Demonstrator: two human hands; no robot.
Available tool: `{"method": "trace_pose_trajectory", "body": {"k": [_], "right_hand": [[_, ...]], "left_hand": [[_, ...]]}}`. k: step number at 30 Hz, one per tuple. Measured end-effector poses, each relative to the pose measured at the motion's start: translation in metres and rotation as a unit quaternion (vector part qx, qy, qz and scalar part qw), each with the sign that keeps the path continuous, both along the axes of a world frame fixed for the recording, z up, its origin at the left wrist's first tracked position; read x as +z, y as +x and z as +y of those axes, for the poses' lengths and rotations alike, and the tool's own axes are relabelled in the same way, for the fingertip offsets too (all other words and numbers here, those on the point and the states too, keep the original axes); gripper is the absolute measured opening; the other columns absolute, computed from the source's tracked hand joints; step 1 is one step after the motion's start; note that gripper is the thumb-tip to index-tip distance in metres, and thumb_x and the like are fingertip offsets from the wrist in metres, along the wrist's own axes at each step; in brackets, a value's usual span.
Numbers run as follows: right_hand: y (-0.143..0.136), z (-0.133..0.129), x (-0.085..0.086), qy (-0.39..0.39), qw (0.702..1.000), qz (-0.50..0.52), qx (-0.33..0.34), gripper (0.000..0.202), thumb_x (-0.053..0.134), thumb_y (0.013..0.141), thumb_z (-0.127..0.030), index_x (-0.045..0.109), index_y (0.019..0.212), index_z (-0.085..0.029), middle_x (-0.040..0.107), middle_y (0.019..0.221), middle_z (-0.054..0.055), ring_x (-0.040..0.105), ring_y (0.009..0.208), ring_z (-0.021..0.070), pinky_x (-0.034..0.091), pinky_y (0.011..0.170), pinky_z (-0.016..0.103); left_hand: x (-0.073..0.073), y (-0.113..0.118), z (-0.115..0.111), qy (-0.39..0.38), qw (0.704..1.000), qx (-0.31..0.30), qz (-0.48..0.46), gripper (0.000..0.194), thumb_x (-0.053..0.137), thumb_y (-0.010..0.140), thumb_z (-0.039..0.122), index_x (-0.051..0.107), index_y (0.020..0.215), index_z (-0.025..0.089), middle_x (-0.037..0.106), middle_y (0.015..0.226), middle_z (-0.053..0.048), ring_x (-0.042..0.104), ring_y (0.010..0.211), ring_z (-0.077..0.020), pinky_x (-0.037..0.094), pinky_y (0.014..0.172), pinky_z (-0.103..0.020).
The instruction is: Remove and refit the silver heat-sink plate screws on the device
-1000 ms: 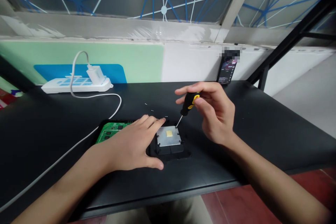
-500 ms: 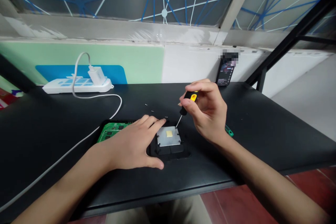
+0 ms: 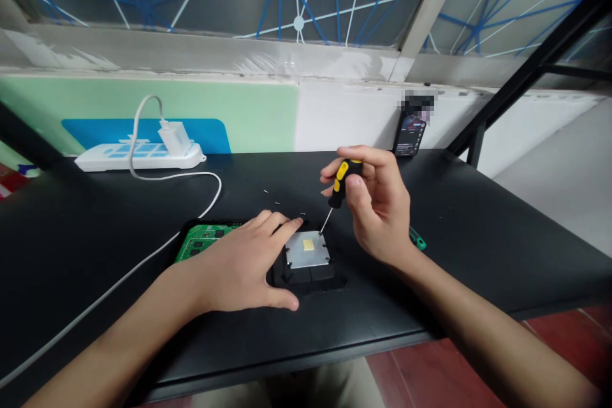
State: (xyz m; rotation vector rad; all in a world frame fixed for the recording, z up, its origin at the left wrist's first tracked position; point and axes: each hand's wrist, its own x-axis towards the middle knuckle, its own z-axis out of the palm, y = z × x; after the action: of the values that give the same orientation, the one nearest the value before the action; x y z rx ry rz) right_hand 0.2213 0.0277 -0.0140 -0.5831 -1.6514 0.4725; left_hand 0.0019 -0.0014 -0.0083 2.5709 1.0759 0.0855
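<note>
My right hand (image 3: 377, 197) grips a black and yellow screwdriver (image 3: 342, 182) between thumb and fingers. Its thin shaft slants down to the far right corner of a silver metal plate (image 3: 299, 257), where the tip meets a screw spot. A pale yellow square pad (image 3: 308, 245) sits at the plate's middle. The plate lies in a black plastic housing (image 3: 335, 282). My left hand (image 3: 243, 261) rests over the housing with fingers spread, the index fingertip near the plate's far left corner. Beneath it a green circuit board (image 3: 203, 240) shows partly; the rest is hidden.
Several small screws (image 3: 277, 203) lie beyond the housing. A green-handled tool (image 3: 417, 240) is partly behind my right wrist. A white power strip (image 3: 143, 158) with a charger (image 3: 174, 138) and cable (image 3: 217, 194) stands at the back left. A phone (image 3: 410, 131) leans against the wall.
The screwdriver handle has turned, showing more yellow, and my right thumb and fingers have shifted on it. The tip stays at the plate's corner. My left hand is nearly still.
</note>
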Motion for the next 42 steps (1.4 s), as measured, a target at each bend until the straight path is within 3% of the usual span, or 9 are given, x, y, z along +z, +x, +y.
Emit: {"method": "trace_pose_trajectory", "body": {"k": [9,14,19,26,30,35,42], "right_hand": [[0.001,0.004,-0.006,0.013,1.0,0.012,0.014,0.023,0.047,0.103,-0.033,0.057,0.123,-0.026,0.071,0.103,0.004,0.068,0.089,0.0165,0.06,0.069,0.031],[0.0,0.003,-0.004,0.015,1.0,0.007,-0.008,0.023,0.053,0.1,-0.036,0.061,0.121,-0.03,0.062,0.111,0.004,0.067,0.089,0.0153,0.061,0.067,0.03],[-0.002,0.007,0.002,0.061,0.997,-0.026,-0.04,0.023,0.066,0.092,-0.034,0.066,0.115,-0.03,0.056,0.109,0.005,0.063,0.092,0.0183,0.06,0.067,0.034],[-0.006,0.029,-0.004,0.173,0.982,-0.053,-0.046,0.029,0.061,0.093,-0.03,0.061,0.122,-0.034,0.053,0.102,0.005,0.058,0.093,0.0232,0.058,0.076,0.047],[-0.008,0.028,-0.01,0.159,0.984,-0.01,-0.078,0.028,0.061,0.093,-0.031,0.062,0.12,-0.036,0.054,0.104,0.005,0.056,0.09,0.023,0.056,0.073,0.046],[-0.008,0.019,-0.005,0.165,0.979,-0.022,-0.121,0.029,0.071,0.087,-0.025,0.066,0.115,-0.032,0.057,0.098,0.003,0.057,0.085,0.0197,0.054,0.071,0.041],[-0.008,0.015,-0.007,0.077,0.995,0.031,-0.05,0.024,0.048,0.102,-0.03,0.06,0.123,-0.03,0.07,0.102,0.002,0.069,0.083,0.0165,0.06,0.071,0.036]], "left_hand": [[-0.003,-0.002,0.001,-0.006,1.0,-0.002,0.003,0.1,0.075,0.079,0.06,0.029,0.156,0.013,0.046,0.147,-0.016,0.041,0.136,-0.0341,0.036,0.116,-0.047],[-0.001,-0.001,0.001,-0.004,1.0,-0.007,0.005,0.101,0.075,0.079,0.06,0.03,0.155,0.012,0.047,0.145,-0.017,0.043,0.135,-0.0353,0.037,0.114,-0.049],[-0.001,-0.001,0.001,0.01,1.0,-0.007,-0.002,0.095,0.075,0.079,0.058,0.032,0.154,0.016,0.048,0.146,-0.017,0.045,0.133,-0.0365,0.04,0.111,-0.051],[0.001,0.001,0.001,0.015,1.0,-0.002,0.015,0.1,0.075,0.078,0.061,0.031,0.154,0.012,0.05,0.141,-0.019,0.045,0.132,-0.037,0.041,0.109,-0.05],[0.001,0.001,0.0,0.014,1.0,-0.002,0.013,0.101,0.075,0.078,0.061,0.03,0.155,0.011,0.051,0.138,-0.018,0.047,0.13,-0.0358,0.042,0.109,-0.048],[0.0,0.001,0.001,0.019,1.0,-0.002,0.008,0.099,0.074,0.078,0.061,0.03,0.155,0.017,0.051,0.139,-0.016,0.048,0.129,-0.0364,0.042,0.107,-0.05],[0.0,0.001,0.001,0.017,1.0,-0.003,0.017,0.101,0.074,0.078,0.062,0.03,0.155,0.014,0.05,0.14,-0.018,0.045,0.133,-0.0374,0.041,0.11,-0.051]]}}
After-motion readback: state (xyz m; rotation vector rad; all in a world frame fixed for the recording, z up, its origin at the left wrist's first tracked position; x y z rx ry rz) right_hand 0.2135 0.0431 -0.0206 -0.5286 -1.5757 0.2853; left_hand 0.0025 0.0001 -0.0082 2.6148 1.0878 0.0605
